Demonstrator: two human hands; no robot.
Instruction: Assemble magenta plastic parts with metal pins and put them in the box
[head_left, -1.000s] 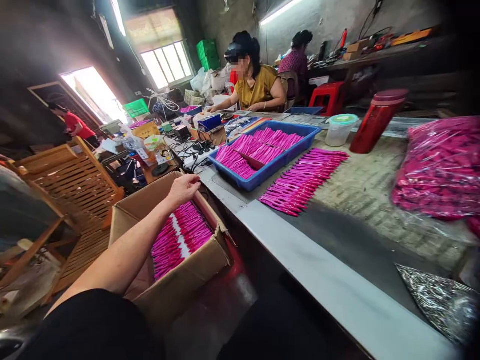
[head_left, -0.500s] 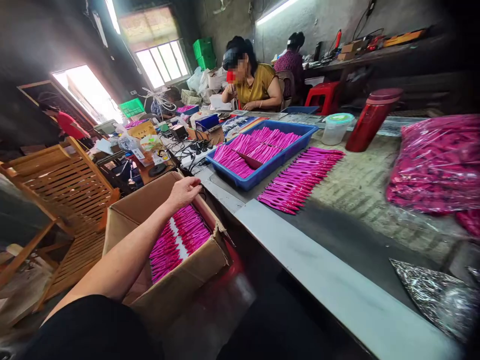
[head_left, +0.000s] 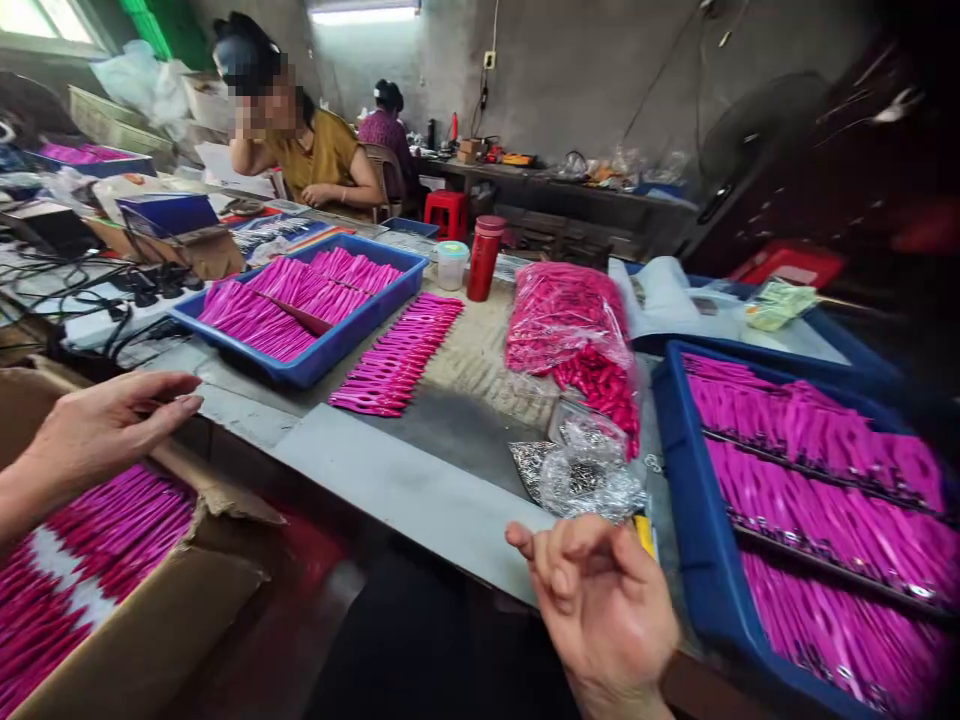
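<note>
My left hand (head_left: 112,430) hovers over the cardboard box (head_left: 165,620), fingers stretched out and nothing between them. In the box lie rows of slender pink tweezer-like tools (head_left: 142,525) with a white strip between them. My right hand (head_left: 607,600) is palm up at the table's front edge, fingers loosely bent and apart, holding nothing. Just beyond it sits a clear plastic bag (head_left: 592,475) with small shiny pieces. A row of the pink tools (head_left: 397,360) lies on the table. To the right stands a blue bin (head_left: 686,500) packed with layers of pink tools.
A blue tray (head_left: 296,375) of pink tools stands left of the row. Behind are a bag of darker pink parts (head_left: 566,315), a red flask (head_left: 486,260) and a lidded plastic tub (head_left: 452,268). A co-worker (head_left: 322,160) sits across the table; another person sits farther back.
The view has swung right, bringing the blue bin and my right hand into sight. My left hand has come off the box's edge region, its fingers now straighter.
</note>
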